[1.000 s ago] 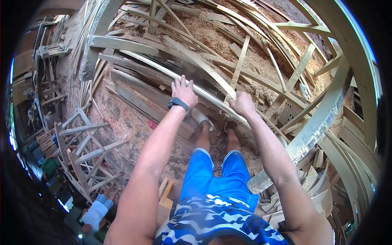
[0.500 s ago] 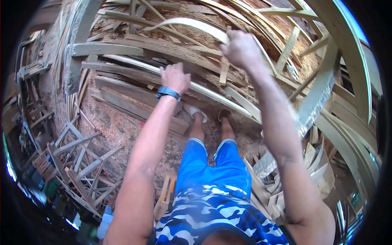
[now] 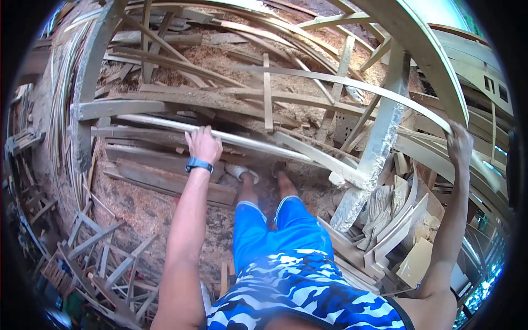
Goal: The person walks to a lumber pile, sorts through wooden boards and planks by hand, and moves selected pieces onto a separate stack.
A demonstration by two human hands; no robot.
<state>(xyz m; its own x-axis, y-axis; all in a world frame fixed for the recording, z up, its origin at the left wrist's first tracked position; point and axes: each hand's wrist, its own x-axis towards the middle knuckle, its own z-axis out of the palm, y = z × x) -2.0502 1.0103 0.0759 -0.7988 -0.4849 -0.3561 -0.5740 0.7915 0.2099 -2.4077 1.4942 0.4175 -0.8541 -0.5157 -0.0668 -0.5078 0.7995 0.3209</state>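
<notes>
My left hand (image 3: 204,144), with a watch (image 3: 198,164) on its wrist, has its fingers curled over a long pale wooden batten (image 3: 247,142) that runs across in front of my feet. Far out to the right, my right hand (image 3: 460,144) is closed around the end of a thin, bowed wooden strip (image 3: 379,92). That strip reaches leftward above the timber frame, its far end blurred. A short upright stick (image 3: 267,93) stands between the two pieces.
A thick frame post (image 3: 379,148) rises at right, another post (image 3: 91,93) at left. Stacked boards (image 3: 170,176) lie beside my feet on sawdust. Offcuts (image 3: 399,220) are heaped at lower right, and jumbled wooden frames (image 3: 104,247) at lower left.
My right hand has swung outward to the right, drawing the bowed strip across with it. My left hand stays on the batten, while the whole view has shifted.
</notes>
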